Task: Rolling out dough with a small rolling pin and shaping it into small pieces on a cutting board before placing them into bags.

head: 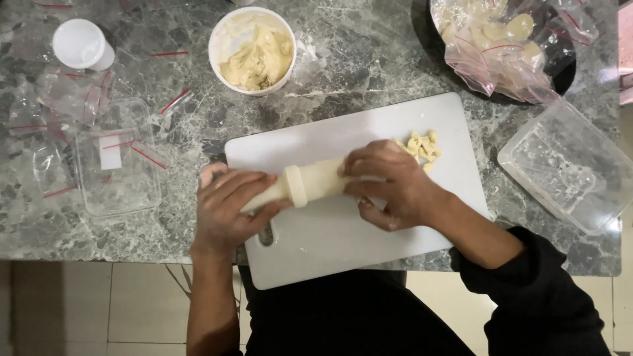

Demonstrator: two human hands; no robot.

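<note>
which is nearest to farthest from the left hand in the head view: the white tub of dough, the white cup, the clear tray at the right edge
From the left hand:
1. White tub of dough, straight up the table, just right of the hand.
2. White cup, in the top left corner.
3. Clear tray, far across at the right edge, beyond the right hand.

I see a grey marbled tabletop (369,59) w/ a white cutting board (343,231) at front centre, overhanging the near edge. Behind it: white tub of pale paste (252,49), white cup (82,45) far left, dark plate (564,76) at back right. Clear lidded container (119,165) + loose zip bags (66,92) on left, clear empty container (567,165) on right.
</note>
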